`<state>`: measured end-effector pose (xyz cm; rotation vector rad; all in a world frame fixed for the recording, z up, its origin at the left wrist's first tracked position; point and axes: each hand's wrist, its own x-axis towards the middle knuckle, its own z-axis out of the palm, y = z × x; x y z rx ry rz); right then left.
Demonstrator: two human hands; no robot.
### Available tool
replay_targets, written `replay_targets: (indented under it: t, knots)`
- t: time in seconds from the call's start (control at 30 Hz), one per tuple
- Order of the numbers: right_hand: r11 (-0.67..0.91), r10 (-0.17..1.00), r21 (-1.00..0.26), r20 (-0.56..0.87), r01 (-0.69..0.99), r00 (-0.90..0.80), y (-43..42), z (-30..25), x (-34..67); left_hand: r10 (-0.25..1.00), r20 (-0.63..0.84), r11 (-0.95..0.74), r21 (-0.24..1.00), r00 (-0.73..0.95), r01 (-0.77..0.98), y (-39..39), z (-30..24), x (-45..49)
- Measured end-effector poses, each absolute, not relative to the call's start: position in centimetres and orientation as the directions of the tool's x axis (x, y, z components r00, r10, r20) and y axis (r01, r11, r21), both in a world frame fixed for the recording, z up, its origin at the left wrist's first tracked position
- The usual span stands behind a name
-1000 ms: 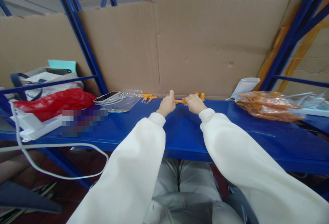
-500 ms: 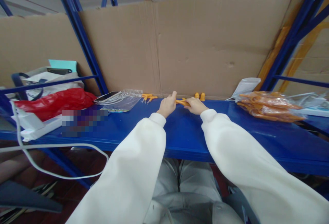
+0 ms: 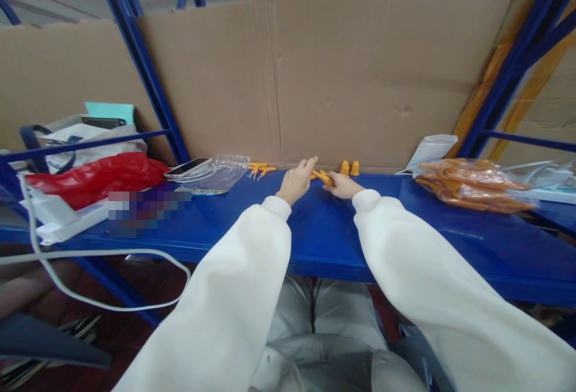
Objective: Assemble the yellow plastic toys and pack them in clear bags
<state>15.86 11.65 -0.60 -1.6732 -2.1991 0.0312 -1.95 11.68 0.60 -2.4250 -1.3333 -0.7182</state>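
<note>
Both my hands rest at the back of a blue metal shelf (image 3: 252, 224), close to a cardboard wall (image 3: 360, 80). My left hand (image 3: 296, 182) has its fingers curled, with its fingertips touching a small orange plastic piece (image 3: 322, 176). My right hand (image 3: 341, 185) is closed on the other end of that same piece. Two small orange caps (image 3: 350, 168) stand upright just behind my right hand. Another orange T-shaped piece (image 3: 260, 169) lies to the left of my left hand.
A clear bag of orange parts (image 3: 472, 185) lies at the right, a white pouch (image 3: 429, 150) behind it. At the left are a phone (image 3: 186, 167) with a white cable, a clear bag (image 3: 216, 177), a red bag (image 3: 96, 179) and a white power strip (image 3: 58, 221).
My hands drew closer together on the orange piece and my right hand slid left, uncovering the two orange caps behind it. My left fingers have lifted slightly.
</note>
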Motion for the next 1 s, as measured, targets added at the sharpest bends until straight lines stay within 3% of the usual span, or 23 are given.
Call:
replay_targets:
  t: [0.33,0.57,1.0]
  knots:
    - [0.296,0.945,-0.299,0.228,0.907,-0.233,10.9,0.0,16.1,0.6,0.592,-0.627,-0.068,0.538,0.776,12.3,0.2,-1.9]
    - [0.162,0.947,-0.096,0.293,0.982,-0.128,10.8,0.3,15.5,0.623,0.584,-0.614,-0.045,0.52,0.788,12.4,0.1,-1.8]
    - [0.078,0.942,0.116,0.316,0.99,-0.112,10.3,0.6,15.2,0.641,0.623,-0.672,0.172,0.449,0.721,13.7,-0.6,-1.5]
